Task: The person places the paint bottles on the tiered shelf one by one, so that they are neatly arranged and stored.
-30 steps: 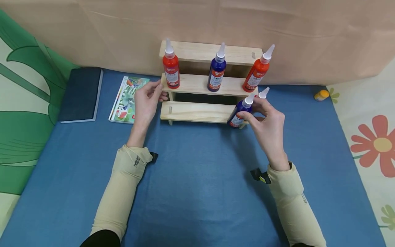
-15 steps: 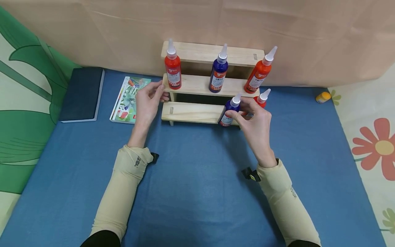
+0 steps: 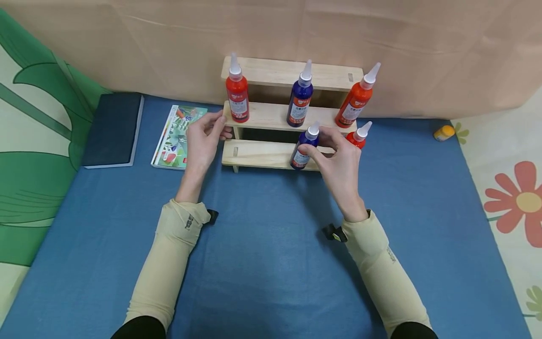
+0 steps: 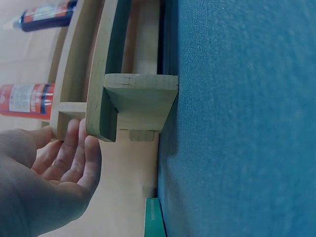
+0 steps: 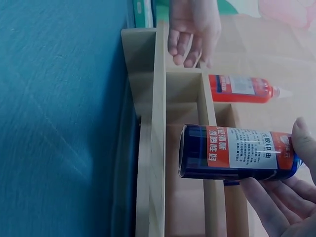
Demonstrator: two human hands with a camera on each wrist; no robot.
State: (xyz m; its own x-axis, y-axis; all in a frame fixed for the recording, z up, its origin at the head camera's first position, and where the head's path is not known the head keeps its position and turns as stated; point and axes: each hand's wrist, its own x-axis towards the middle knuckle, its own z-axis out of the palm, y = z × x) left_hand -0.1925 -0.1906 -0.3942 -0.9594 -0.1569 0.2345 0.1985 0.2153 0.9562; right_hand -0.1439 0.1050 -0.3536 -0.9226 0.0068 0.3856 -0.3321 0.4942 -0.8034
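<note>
A three-tier wooden display rack [image 3: 260,153] stands at the back of the table. My left hand [image 3: 205,143] holds the left end of its middle board between thumb and fingers. With thumb and fingertips, my right hand [image 3: 338,162] grips a dark blue bottle [image 3: 300,153] with a white nozzle cap. In the right wrist view, the bottle's base [image 5: 190,152] hovers just off the lowest board. Along the middle board stand a red bottle [image 3: 238,96], another blue bottle [image 3: 299,104] and an orange-red bottle [image 3: 354,104]. Another red bottle [image 3: 356,139] is partly hidden behind my right hand.
Left of the rack lie a dark book [image 3: 112,129] and a colourful booklet [image 3: 175,139]. A small yellow-capped container [image 3: 443,133] lies near the table's right edge. Brown cloth [image 3: 296,28] hangs right behind the rack.
My right hand has carried the blue bottle leftward along the lowest board, away from the red bottle at its right end, which shows more now. My left hand stays on the rack.
</note>
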